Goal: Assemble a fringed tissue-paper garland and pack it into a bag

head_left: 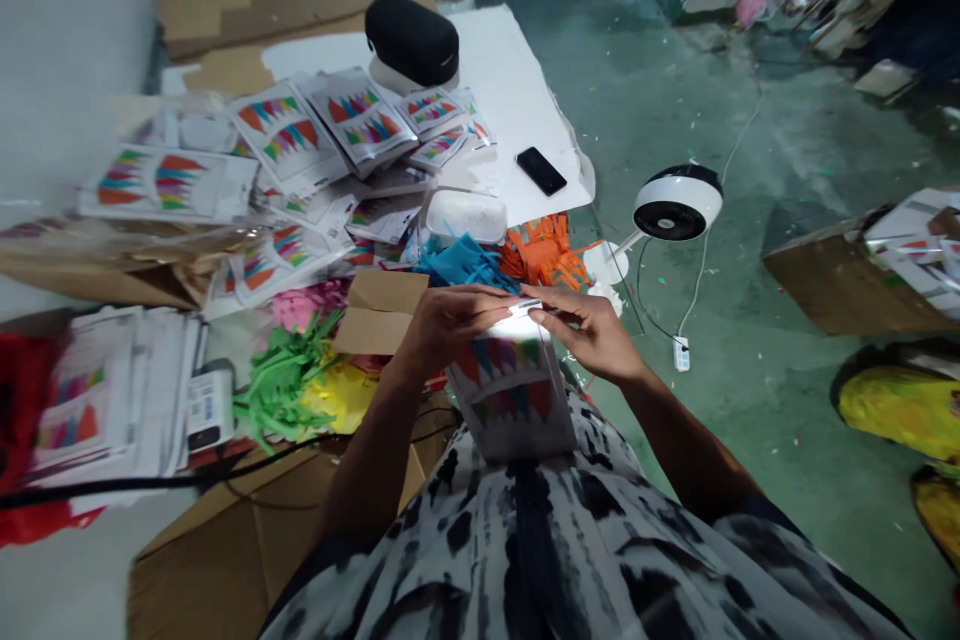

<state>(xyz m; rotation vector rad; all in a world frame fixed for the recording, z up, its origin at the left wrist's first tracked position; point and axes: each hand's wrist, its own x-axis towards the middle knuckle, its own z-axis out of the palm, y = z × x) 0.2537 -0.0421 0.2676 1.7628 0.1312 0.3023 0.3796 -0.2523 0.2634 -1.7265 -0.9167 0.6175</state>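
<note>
A flat packet with a printed picture of coloured tassels lies against my lap, its top edge raised. My left hand is closed on the packet's upper left edge. At the upper right edge, my right hand pinches the same packet, thumb in front and fingers behind. A small whitish strip shows between the two hands. Just beyond the hands lie blue tassels and orange tassels.
Similar packets are heaped at the left, near a black case and a phone. Green tassels and an open carton lie left of my hands. A white fan stands at the right.
</note>
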